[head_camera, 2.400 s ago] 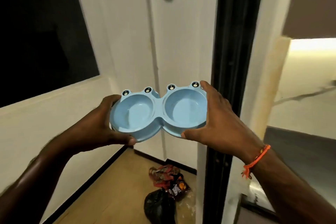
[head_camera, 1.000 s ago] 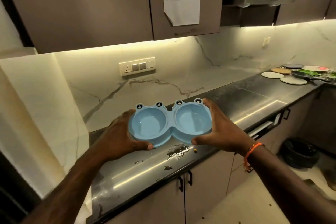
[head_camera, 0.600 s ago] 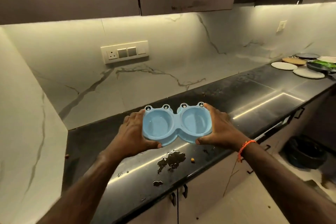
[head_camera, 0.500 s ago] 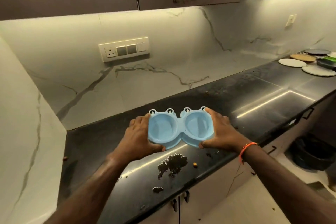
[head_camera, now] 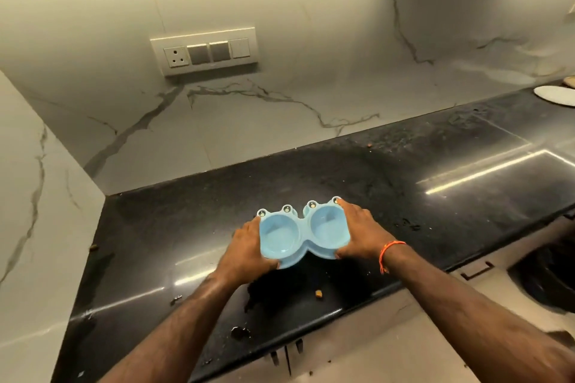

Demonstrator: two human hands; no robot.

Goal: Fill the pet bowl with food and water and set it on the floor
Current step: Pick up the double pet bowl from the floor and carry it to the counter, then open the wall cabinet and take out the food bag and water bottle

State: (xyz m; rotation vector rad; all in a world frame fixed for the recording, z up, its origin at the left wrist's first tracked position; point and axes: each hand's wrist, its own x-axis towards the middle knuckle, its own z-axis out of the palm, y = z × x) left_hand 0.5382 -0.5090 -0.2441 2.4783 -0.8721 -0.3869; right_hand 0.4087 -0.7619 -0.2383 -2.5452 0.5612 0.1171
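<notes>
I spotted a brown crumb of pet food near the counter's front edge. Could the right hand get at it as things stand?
Probably not yet: the right hand grips the blue pet bowl, as does the left hand. The crumb itself lies uncovered on the counter, just below the bowl.

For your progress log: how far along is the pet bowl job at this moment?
Done: nothing filled; both wells of the blue pet bowl look empty. In hand: left hand and right hand hold its ends at the black counter. Left: food, water, then setting it on the floor.
</notes>
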